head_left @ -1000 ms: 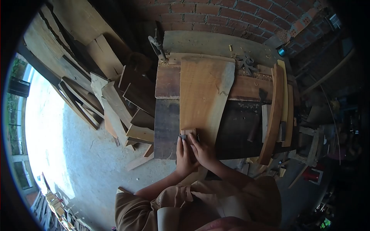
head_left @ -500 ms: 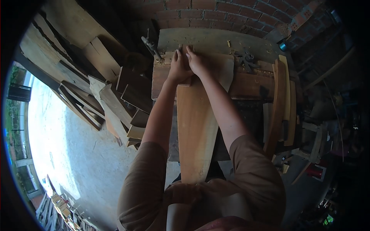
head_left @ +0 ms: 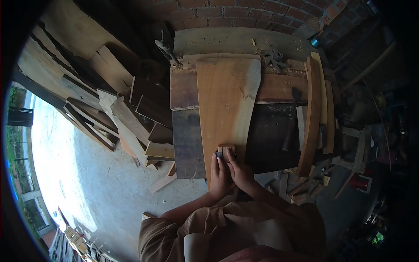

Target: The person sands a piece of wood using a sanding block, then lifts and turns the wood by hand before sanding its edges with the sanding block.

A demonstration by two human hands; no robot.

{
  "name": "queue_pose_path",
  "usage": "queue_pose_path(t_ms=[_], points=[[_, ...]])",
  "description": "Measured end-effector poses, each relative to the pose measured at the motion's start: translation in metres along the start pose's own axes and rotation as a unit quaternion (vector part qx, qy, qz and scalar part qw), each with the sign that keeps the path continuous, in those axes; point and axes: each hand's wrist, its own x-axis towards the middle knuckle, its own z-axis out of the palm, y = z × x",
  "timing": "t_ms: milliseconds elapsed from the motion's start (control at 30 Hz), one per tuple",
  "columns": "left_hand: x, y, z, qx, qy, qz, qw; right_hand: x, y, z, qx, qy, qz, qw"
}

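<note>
A wide, tapering wooden board [head_left: 222,96] lies lengthwise on the workbench, its near end towards my body. Both hands are at this near end, closed side by side over a wooden hand plane [head_left: 226,149]. Only the front of the plane shows, with a dark piece by the left fingertips; my palms cover the rest. My left hand [head_left: 221,180] grips its left side with fingers pointing forward. My right hand [head_left: 241,175] wraps the right side, thumb side against the left hand. The plane rests on the board's face.
A metal clamp [head_left: 166,48] stands at the bench's back left. Curved wooden strips [head_left: 312,113] lie at the right, beside a dark long-handled tool [head_left: 291,126]. A dark metal tool [head_left: 276,60] sits among shavings. Boards and offcuts [head_left: 124,113] lean at left; a brick wall [head_left: 231,13] closes the back.
Both hands have drawn the hand plane from the board's far end back to its near end, close to my body. My arms have gone from stretched out to bent, baring the board's surface.
</note>
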Motion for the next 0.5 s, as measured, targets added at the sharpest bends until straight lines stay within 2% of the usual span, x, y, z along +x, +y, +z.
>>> queue_pose_path(t_ms=[67, 133, 167, 200, 233, 267, 300, 333, 433, 500], points=[[0.033, -0.008, -0.003, 0.002, -0.018, -0.013, 1.0, 0.039, -0.004, -0.011, -0.01, 0.035, -0.022, 0.999], [0.09, -0.014, -0.015, -0.004, -0.013, 0.027, 1.0, 0.091, -0.002, -0.024, -0.035, 0.002, 0.019, 0.999], [0.124, -0.023, -0.017, 0.001, 0.001, 0.053, 0.999, 0.124, 0.002, -0.03, -0.028, 0.035, 0.01, 0.999], [0.163, -0.023, -0.024, 0.008, -0.023, 0.021, 0.999, 0.164, 0.019, -0.021, -0.015, 0.102, -0.015, 0.995], [0.203, -0.034, -0.023, 0.012, -0.002, 0.045, 0.999, 0.197, 0.009, -0.047, -0.046, 0.085, 0.005, 0.995], [0.239, -0.035, -0.028, 0.0, -0.006, 0.021, 1.0, 0.231, 0.001, -0.068, -0.066, 0.052, 0.041, 0.996], [0.278, -0.058, -0.019, 0.032, 0.03, 0.082, 0.996, 0.276, 0.023, -0.056, -0.017, 0.115, 0.007, 0.993], [0.306, -0.062, -0.025, 0.022, 0.018, 0.078, 0.997, 0.302, 0.024, -0.065, -0.032, 0.135, -0.007, 0.99], [0.329, -0.059, -0.029, 0.009, 0.049, 0.07, 0.996, 0.324, 0.019, -0.084, -0.063, 0.121, -0.041, 0.99], [0.307, -0.058, -0.021, 0.005, 0.055, 0.063, 0.996, 0.303, 0.026, -0.073, -0.049, 0.112, -0.038, 0.992]])
